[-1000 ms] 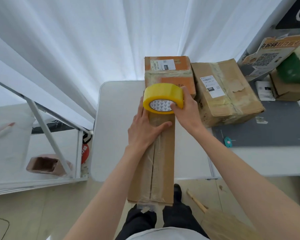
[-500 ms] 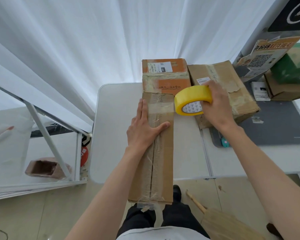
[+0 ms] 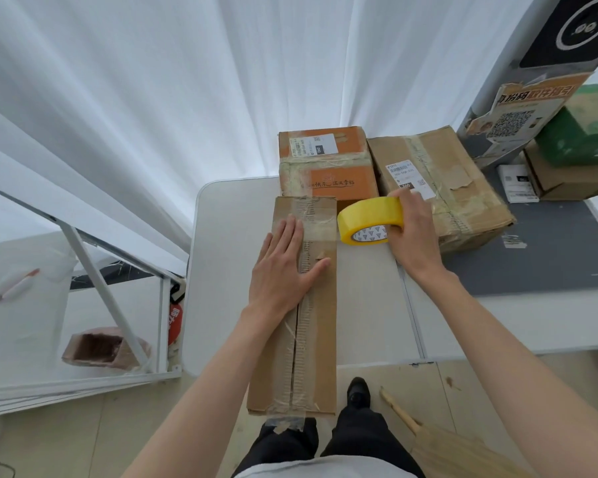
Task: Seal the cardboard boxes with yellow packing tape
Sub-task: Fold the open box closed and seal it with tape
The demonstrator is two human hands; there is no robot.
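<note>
A long narrow cardboard box [image 3: 320, 357] lies lengthwise on the white table [image 3: 228, 270], its near end sticking out over the table's edge. Tape runs along its centre seam, with a loose tail hanging off the near end. My left hand [image 3: 283, 267] lies flat on the box's far half, fingers straight, thumb across the seam. My right hand [image 3: 411, 232] grips the roll of yellow packing tape [image 3: 368, 220], held just right of the box's far end, above the table.
An orange box [image 3: 325, 163] and a larger brown box [image 3: 442, 188] stand beyond the long one. A grey mat [image 3: 532, 250], a green box [image 3: 580, 132] and small cartons lie at right. White curtain behind, metal frame [image 3: 101, 288] at left, broom [image 3: 446, 443] on the floor.
My right hand has carried the tape roll from the far end of the long box off to its right side. My left hand stays flat on the box.
</note>
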